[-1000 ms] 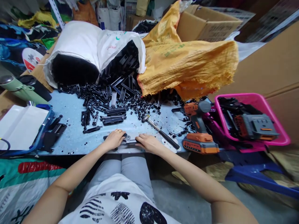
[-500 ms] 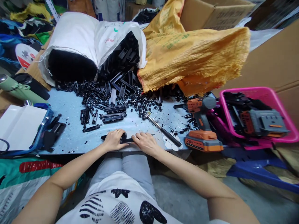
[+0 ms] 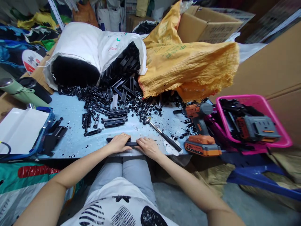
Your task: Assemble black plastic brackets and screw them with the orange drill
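Near the front edge of the blue worktop point(image 3: 70, 142), my left hand point(image 3: 119, 142) is closed over a long black plastic part point(image 3: 133, 143). My right hand point(image 3: 148, 147) grips the same part at its right side. Both hands cover much of it, so its full shape is hidden. Just beyond them lie a few similar black parts point(image 3: 114, 122), side by side. A hammer point(image 3: 164, 134) with a black handle rests to the right of my right hand, beside some white discs point(image 3: 172, 148).
A heap of black parts point(image 3: 103, 97) and pins point(image 3: 145, 108) spills from white sacks point(image 3: 75, 40). A yellow sack point(image 3: 188, 69) lies behind. To the right stand an orange cordless drill point(image 3: 201, 131) and a pink basket point(image 3: 277, 125); papers point(image 3: 21, 130) lie left.
My left hand has flattened and closed further over the black part, which now lies lower under the fingers. The view has shifted slightly; my right hand stays at the part's right side.
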### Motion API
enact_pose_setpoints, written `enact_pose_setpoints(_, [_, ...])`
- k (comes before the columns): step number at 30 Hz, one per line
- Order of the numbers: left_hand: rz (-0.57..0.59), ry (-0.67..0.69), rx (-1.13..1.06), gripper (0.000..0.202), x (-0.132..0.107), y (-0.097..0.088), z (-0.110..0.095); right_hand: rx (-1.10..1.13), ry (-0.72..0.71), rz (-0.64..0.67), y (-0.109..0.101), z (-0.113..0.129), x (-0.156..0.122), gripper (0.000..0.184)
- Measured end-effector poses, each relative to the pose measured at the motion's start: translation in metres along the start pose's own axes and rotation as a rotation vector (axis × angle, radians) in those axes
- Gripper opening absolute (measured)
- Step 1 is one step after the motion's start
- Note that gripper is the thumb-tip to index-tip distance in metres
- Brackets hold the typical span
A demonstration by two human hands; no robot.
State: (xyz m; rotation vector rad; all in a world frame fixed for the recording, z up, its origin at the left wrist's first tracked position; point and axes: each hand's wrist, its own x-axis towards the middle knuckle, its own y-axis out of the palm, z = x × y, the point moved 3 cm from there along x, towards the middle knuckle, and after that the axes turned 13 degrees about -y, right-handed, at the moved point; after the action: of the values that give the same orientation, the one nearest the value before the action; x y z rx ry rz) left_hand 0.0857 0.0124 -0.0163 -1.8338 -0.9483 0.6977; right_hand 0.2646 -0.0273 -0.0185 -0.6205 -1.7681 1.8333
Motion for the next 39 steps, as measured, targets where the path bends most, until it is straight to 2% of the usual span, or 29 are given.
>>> enact_pose_setpoints(2, [-0.037,0.001,0.036,0.042,0.035,-0.007,-0.003,0.045,-0.017,-0.007,0.005,-0.008,-0.007,0.04])
enact_pose_setpoints(4, [-0.121,-0.092,0.096,0.033,0.079,-0.016,-0.001,0.068,-0.001,-0.015,0.004,-0.023,-0.006,0.04])
enact_pose_setpoints(5, [-0.115,-0.134,0.121,0.031,0.1,-0.019,0.0,0.062,0.043,-0.02,0.001,-0.034,-0.002,0.039])
enact_pose_setpoints(7, [-0.104,-0.157,0.119,0.026,0.135,-0.024,-0.001,0.018,0.231,-0.041,-0.005,-0.063,0.012,0.037])
enact_pose_setpoints(9, [-0.108,-0.171,0.1,0.023,0.151,-0.029,-0.004,-0.021,0.485,-0.046,-0.011,-0.098,0.028,0.035])
enact_pose_setpoints(11, [-0.129,-0.186,0.091,0.02,0.146,-0.035,-0.005,0.005,0.691,-0.005,-0.011,-0.132,0.043,0.034])
enact_pose_setpoints(14, [-0.224,-0.24,-0.071,0.02,0.103,-0.051,0.009,0.103,0.781,0.06,-0.006,-0.167,0.058,0.031])
enact_pose_setpoints(16, [-0.333,-0.36,-0.438,0.022,0.059,-0.063,0.033,0.139,0.775,0.071,-0.001,-0.177,0.06,0.029])
enact_pose_setpoints(17, [-0.351,-0.456,-0.665,0.023,0.036,-0.065,0.047,0.147,0.775,0.062,0.0,-0.179,0.059,0.028])
enact_pose_setpoints(19, [-0.255,-0.633,-1.087,0.029,-0.005,-0.06,0.071,0.155,0.751,-0.033,-0.001,-0.173,0.056,0.029])
enact_pose_setpoints(21, [-0.115,-0.765,-1.383,0.035,-0.035,-0.047,0.082,0.189,0.66,-0.214,-0.008,-0.156,0.053,0.028])
enact_pose_setpoints(23, [-0.017,-0.831,-1.523,0.037,-0.05,-0.035,0.085,0.278,0.506,-0.372,-0.018,-0.131,0.052,0.026])
enact_pose_setpoints(25, [0.017,-0.862,-1.543,0.037,-0.055,-0.027,0.083,0.396,0.353,-0.407,-0.027,-0.102,0.051,0.022])
enact_pose_setpoints(27, [0.029,-0.887,-1.512,0.036,-0.054,-0.024,0.081,0.501,0.258,-0.361,-0.034,-0.077,0.049,0.019])
enact_pose_setpoints(30, [0.043,-0.88,-1.442,0.032,-0.051,-0.026,0.08,0.614,0.219,-0.213,-0.04,-0.051,0.046,0.015])
enact_pose_setpoints(35, [0.083,-0.848,-1.268,0.027,-0.041,-0.02,0.075,0.525,0.166,-0.013,-0.04,-0.029,0.048,0.011])
enact_pose_setpoints(37, [0.005,-0.871,-1.152,0.026,-0.04,-0.015,0.076,0.433,0.112,0.05,-0.041,-0.021,0.052,0.013])
enact_pose_setpoints(39, [-0.141,-0.895,-0.978,0.034,-0.042,-0.015,0.079,0.363,0.052,0.116,-0.043,-0.014,0.057,0.015])
